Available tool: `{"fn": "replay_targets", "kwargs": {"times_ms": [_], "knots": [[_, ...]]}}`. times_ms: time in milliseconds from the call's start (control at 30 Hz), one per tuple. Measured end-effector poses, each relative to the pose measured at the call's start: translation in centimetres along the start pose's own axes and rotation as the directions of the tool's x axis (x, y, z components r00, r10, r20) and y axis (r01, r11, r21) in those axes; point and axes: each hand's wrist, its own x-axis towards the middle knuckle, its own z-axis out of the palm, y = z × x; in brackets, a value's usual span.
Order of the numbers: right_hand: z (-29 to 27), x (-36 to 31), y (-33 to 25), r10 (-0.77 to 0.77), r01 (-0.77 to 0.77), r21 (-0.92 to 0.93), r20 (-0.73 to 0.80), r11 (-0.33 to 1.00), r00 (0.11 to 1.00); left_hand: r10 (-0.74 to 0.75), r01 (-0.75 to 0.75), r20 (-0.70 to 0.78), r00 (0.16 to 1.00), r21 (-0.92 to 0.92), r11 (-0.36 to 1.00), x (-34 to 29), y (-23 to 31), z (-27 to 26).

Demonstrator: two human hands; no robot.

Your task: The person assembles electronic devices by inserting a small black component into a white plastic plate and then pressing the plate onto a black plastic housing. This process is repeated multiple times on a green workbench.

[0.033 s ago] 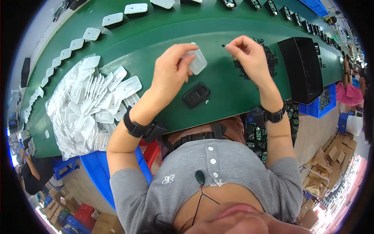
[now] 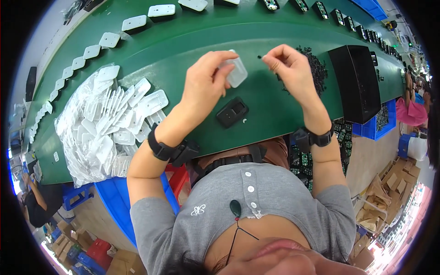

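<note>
My left hand (image 2: 205,82) is closed on a translucent white plastic cover (image 2: 238,75), pinching its left edge and holding it tilted above the green table (image 2: 183,137). To the right, my right hand (image 2: 294,72) has thumb and forefinger together on a tiny black part (image 2: 260,57) that pokes out past the fingertips. A gap lies between that part and the cover. Below the cover, a black plastic casing (image 2: 232,112) with a recess rests on the table, a small white crescent-shaped bit (image 2: 244,121) beside it. My right hand partly hides a heap of tiny black parts (image 2: 317,68).
A bag of many white covers (image 2: 103,123) lies at left. White-topped cases (image 2: 134,23) line the far left edge, and cases with circuit boards (image 2: 321,10) the far right. A black bin (image 2: 355,87) stands at right, above a blue crate (image 2: 387,121). Co-workers sit at both sides.
My right hand has shifted slightly left and down with the tiny black part. My left hand and the cover have moved a little to the right, so the gap between them is narrower.
</note>
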Motion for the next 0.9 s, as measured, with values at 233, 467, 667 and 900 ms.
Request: {"fn": "replay_targets", "kwargs": {"times_ms": [233, 467, 667, 900], "knots": [[2.5, 0.9, -0.9, 0.031, -0.043, 0.074, 0.157, 0.996, 0.987, 0.312, -0.302, -0.022, 0.950, 0.190, 0.934, 1.1, 0.6, 0.3], [3.3, 1.4, -0.2, 0.033, -0.064, 0.225, 0.140, 0.972, 0.990, -0.029, 0.016, -0.088, 0.996, -0.156, 0.988, 0.9, 0.2, 0.0], [3.8, 1.2, -1.0, -0.121, 0.126, -0.093, 0.050, 0.988, 0.991, -0.226, 0.197, -0.019, 0.974, -0.420, 0.886, 0.7, 0.1, 0.1], [4.8, 0.5, -0.7, -0.402, 0.395, -0.278, 0.031, 0.876, 0.915, -0.401, 0.351, 0.042, 0.915, -0.572, 0.741, -0.1, -0.3, -0.3]]}}
